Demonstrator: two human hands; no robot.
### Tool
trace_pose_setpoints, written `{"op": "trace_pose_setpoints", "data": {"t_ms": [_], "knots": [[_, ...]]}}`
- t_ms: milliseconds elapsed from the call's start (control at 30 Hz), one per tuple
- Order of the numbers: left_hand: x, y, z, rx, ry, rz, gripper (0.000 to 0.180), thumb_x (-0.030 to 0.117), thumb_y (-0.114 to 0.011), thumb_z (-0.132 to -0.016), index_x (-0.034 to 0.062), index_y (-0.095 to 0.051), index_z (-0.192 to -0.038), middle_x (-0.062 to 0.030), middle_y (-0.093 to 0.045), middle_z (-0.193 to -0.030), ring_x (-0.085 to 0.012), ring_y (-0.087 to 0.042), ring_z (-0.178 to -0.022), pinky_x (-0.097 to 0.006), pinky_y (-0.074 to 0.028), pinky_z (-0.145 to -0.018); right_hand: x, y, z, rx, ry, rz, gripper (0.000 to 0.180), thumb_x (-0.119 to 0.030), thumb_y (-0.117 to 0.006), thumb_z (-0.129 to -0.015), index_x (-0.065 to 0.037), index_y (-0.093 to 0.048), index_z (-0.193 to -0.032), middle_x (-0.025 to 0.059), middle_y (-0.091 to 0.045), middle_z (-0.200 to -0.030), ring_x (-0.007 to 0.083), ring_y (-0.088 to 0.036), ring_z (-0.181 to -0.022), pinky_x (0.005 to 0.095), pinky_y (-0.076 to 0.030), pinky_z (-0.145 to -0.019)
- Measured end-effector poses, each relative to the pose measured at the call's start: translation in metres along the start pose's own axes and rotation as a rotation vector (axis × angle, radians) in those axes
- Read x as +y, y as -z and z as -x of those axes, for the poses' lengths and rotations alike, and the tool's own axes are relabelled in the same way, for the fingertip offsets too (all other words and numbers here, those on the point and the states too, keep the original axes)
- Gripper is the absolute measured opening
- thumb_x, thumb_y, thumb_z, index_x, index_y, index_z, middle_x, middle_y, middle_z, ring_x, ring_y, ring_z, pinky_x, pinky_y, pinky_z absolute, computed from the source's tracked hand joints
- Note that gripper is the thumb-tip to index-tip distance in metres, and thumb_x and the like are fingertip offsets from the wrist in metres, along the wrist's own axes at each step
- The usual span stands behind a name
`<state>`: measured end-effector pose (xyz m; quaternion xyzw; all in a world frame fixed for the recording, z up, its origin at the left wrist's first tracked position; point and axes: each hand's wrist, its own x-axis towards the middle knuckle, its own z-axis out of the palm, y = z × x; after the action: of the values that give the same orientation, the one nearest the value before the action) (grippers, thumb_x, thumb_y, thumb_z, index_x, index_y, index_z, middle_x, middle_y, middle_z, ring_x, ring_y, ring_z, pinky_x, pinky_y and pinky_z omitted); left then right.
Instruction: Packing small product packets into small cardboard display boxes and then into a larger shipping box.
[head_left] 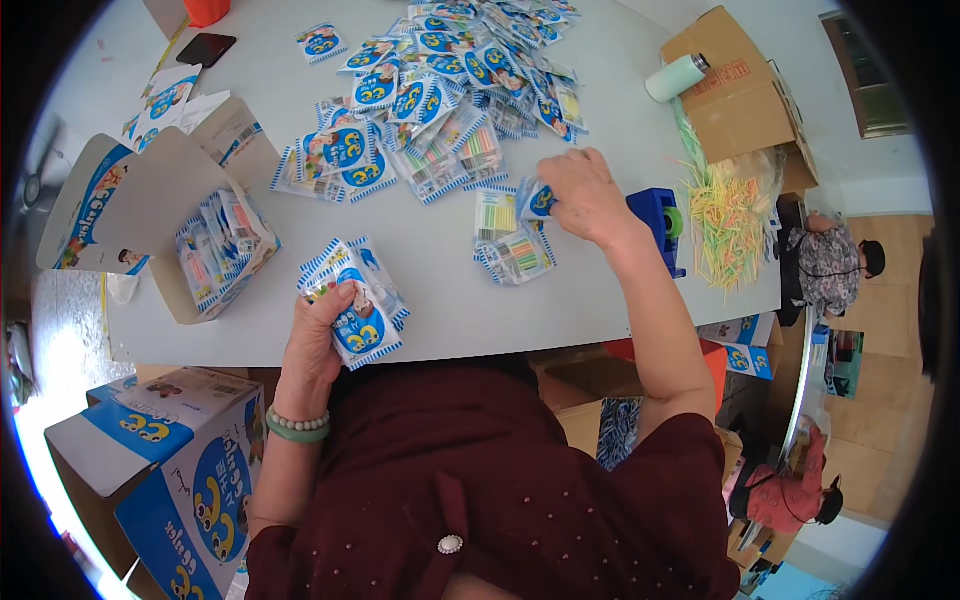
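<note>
Near the table's front edge, my left hand [322, 325] is closed round a small stack of blue-and-white candy packets [368, 322], thumb on top. Further right, my right hand [588, 192] pinches the edge of another candy packet [534, 199]. Its fingertips are partly hidden by the hand itself. Just below and beside that packet lie loose packets [516, 256], their clear sides showing coloured sticks. A large heap of the same packets [440, 85] spreads over the far middle of the table. To the left stands an open carton [255, 268] with packets upright inside.
A blue tape dispenser [652, 225] stands right of my right hand, beside a pile of coloured sticks [735, 225]. Behind it are a cardboard box [725, 100] and a pale green bottle [677, 78]. A phone [206, 49] lies far left. Two people sit at far right.
</note>
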<state>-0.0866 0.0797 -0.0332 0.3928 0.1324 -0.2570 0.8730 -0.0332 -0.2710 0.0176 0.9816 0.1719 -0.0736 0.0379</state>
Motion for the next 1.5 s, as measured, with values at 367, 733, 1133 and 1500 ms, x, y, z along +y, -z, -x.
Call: {"op": "trace_pose_setpoints", "data": {"t_ms": [367, 733, 1133, 1500], "knots": [[0.004, -0.003, 0.002, 0.013, 0.014, -0.016, 0.032, 0.014, -0.072, -0.080, 0.0016, -0.059, -0.106, -0.0075, -0.068, -0.087, -0.0151, -0.067, -0.072, -0.029, -0.057, -0.067, -0.061, -0.021, 0.045, 0.124, 0.164, -0.184, 0.030, 0.001, -0.061, -0.064, -0.006, -0.051, -0.092, 0.0119, -0.055, -0.109, 0.0343, -0.048, -0.110, 0.0410, -0.039, -0.094], [0.001, -0.009, 0.003, 0.045, 0.011, -0.027, 0.029, 0.011, -0.071, -0.081, 0.0018, -0.059, -0.106, -0.0077, -0.068, -0.087, -0.0153, -0.067, -0.074, -0.032, -0.058, -0.069, -0.062, 0.013, -0.010, -0.186, 0.227, -0.159, 0.036, 0.005, -0.054, -0.074, -0.007, -0.053, -0.108, 0.0124, -0.056, -0.094, 0.0305, -0.054, -0.097, 0.0426, -0.040, -0.088], [0.001, -0.004, 0.004, 0.006, 0.020, 0.009, 0.033, 0.010, -0.072, -0.080, 0.0011, -0.058, -0.109, -0.0094, -0.068, -0.093, -0.0176, -0.068, -0.078, -0.033, -0.059, -0.071, -0.049, 0.028, 0.020, -0.221, 0.161, -0.072, 0.025, -0.003, -0.059, -0.068, -0.008, -0.056, -0.093, 0.0093, -0.059, -0.090, 0.0316, -0.057, -0.090, 0.0451, -0.042, -0.083], [-0.004, -0.020, -0.006, 0.113, 0.007, -0.098, 0.029, 0.004, -0.070, -0.080, 0.0012, -0.056, -0.105, -0.0090, -0.066, -0.090, -0.0176, -0.067, -0.074, -0.033, -0.058, -0.065, -0.089, 0.021, 0.040, -0.023, -0.449, -1.041, 0.046, -0.002, -0.066, -0.072, -0.001, -0.051, -0.115, 0.0096, -0.063, -0.094, 0.0193, -0.065, -0.086, 0.0314, -0.053, -0.074]]}}
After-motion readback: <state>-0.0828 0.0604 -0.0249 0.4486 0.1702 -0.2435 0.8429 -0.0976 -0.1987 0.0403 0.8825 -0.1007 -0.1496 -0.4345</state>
